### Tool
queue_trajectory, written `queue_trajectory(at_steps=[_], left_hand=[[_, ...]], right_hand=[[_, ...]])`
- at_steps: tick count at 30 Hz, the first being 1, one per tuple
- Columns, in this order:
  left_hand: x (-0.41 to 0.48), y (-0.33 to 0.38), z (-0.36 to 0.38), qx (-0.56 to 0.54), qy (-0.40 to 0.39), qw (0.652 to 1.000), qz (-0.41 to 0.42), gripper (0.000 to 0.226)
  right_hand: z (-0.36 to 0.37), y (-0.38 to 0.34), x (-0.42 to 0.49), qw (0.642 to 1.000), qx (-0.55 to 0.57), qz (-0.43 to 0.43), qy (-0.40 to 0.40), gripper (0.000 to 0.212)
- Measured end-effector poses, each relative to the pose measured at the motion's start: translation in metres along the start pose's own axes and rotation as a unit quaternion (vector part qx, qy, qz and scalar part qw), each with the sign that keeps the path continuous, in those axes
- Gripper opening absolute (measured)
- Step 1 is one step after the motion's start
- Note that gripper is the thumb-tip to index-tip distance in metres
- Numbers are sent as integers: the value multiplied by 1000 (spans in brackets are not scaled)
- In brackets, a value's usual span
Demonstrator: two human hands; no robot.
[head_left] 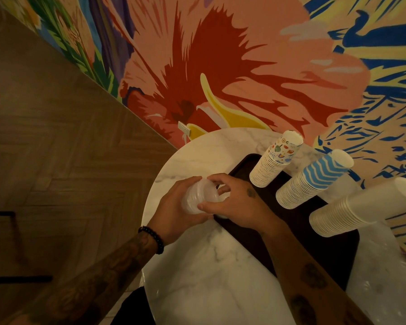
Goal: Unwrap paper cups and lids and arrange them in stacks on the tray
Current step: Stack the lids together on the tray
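Marble, white with grey veins, is making up the round surface [209,277] right below you, and both your forearms are reaching across it. Crumpled clear wrapping [384,273] is lying on its right side, beside the near end of the tray. A dark beaded bracelet [154,238] is sitting on your left wrist.

Your left hand [174,207] is cupping a stack of clear lids [201,197] from the left, with its fingers curled round it. Your right hand [234,200] is gripping the same stack from the right, thumb at the near side and fingertips over the top edge. You are holding the lids tilted on their side, over the marble at the left edge of the dark tray [300,219]. Whether they are touching the surface cannot be told.

Your right forearm is crossing over the tray. On the tray's far side three stacks of paper cups are standing upside down in a row, close together. The plain white stack [361,205] is standing nearest to you on the right. The blue wavy stack [312,179] is standing in the middle, and the floral stack [273,160] is standing farthest, on the left.

Beyond the surface, a wall mural [220,66] of a large pink and red flower is filling the background, with a white socket [184,130] low on it. A wooden herringbone floor [56,137] is running along your left.
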State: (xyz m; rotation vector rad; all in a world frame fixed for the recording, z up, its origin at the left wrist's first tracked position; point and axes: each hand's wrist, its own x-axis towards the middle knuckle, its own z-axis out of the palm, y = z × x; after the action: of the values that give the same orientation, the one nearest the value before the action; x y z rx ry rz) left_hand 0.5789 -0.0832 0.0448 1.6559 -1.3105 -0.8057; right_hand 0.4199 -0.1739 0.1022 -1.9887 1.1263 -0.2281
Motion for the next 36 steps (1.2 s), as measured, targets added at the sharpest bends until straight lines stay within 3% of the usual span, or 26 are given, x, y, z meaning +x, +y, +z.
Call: queue_trajectory(at_steps=[5, 8, 17, 26, 31, 36], left_hand=[[0, -6, -2, -2, 17, 1000, -23, 83], [0, -9, -4, 3, 25, 999, -37, 87], [0, -8, -6, -9, 27, 998, -62, 84], [3, -8, -6, -4, 30, 998, -53, 85], [6, -3, -3, -8, 26, 999, -37, 84], [6, -1, -1, -14, 20, 999, -26, 83]], right_hand=[[-10, 9, 4, 997, 27, -7, 71, 68], [-23, 19, 8, 993, -26, 6, 112, 73], [-16, 42, 13, 983, -168, 56, 45, 81], [-14, 46, 12, 986, -146, 50, 56, 85], [-14, 25, 9, 991, -66, -6, 114, 68], [2, 5, 5, 998, -38, -20, 40, 73]])
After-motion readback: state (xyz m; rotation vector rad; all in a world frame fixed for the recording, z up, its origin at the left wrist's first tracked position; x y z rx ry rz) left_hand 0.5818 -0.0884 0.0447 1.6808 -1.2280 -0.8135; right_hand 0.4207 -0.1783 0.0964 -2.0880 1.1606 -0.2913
